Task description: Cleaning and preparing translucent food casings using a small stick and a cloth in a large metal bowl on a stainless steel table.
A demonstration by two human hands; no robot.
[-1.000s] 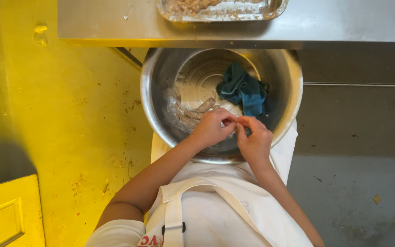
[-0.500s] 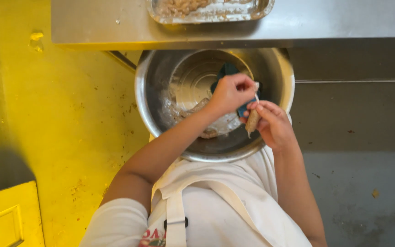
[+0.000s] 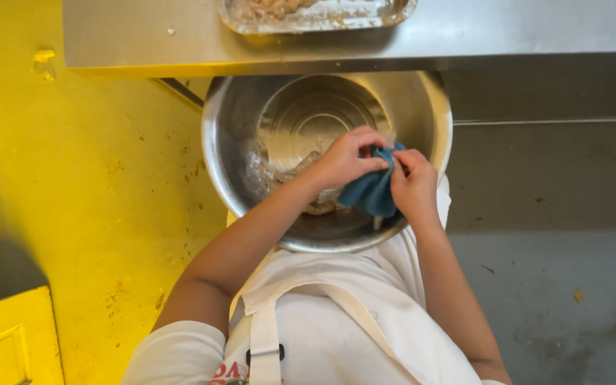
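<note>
A large steel bowl point(image 3: 251, 107) sits in front of me below the counter edge, with pale raw meat pieces point(image 3: 269, 175) along its lower left inside. Over the bowl's right half my left hand point(image 3: 347, 158) and my right hand point(image 3: 411, 184) both pinch a blue cloth point(image 3: 368, 192). The cloth hangs bunched between and under the fingers, inside the bowl. My white apron shows below the bowl.
A steel counter point(image 3: 144, 36) runs along the top, with a foil tray point(image 3: 322, 14) of pale food on it. A yellow floor point(image 3: 73, 178) lies to the left, with a yellow box corner point(image 3: 8, 342) at bottom left. Grey floor point(image 3: 557, 285) lies to the right.
Both hands rose from the bowl's near rim to its right side and took hold of the blue cloth, which was lifted off the bowl's far right wall.
</note>
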